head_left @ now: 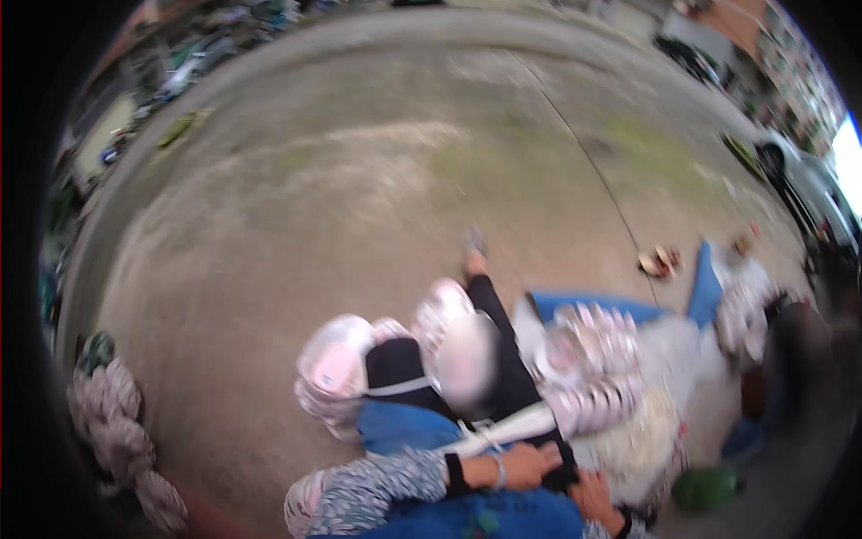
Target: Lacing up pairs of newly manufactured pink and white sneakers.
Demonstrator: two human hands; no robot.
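Sitting at lower centre, the left hand [530,463] and right hand [591,496] are too blurred to tell either grip; a white strap [519,426] lies just above, near pink stacks [597,406]. Concrete ground [341,207] fills mid-frame; a car [813,175] stands upper right.

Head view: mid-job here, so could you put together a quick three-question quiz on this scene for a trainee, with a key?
1. True or false: the bare left hand is touching the knobbly pink-and-white bundle at the picture's far left.
2. Where is the silver-white car: A, upper left; B, lower left; C, right side?
3. What circles the left wrist, between the hand and the black band at the end of the patterned grey-and-white sleeve?

Key:
1. False: it is beside the bare right hand, well apart from that bundle.
2. C.
3. A pale, narrow bracelet-like band; blur hides its exact kind.
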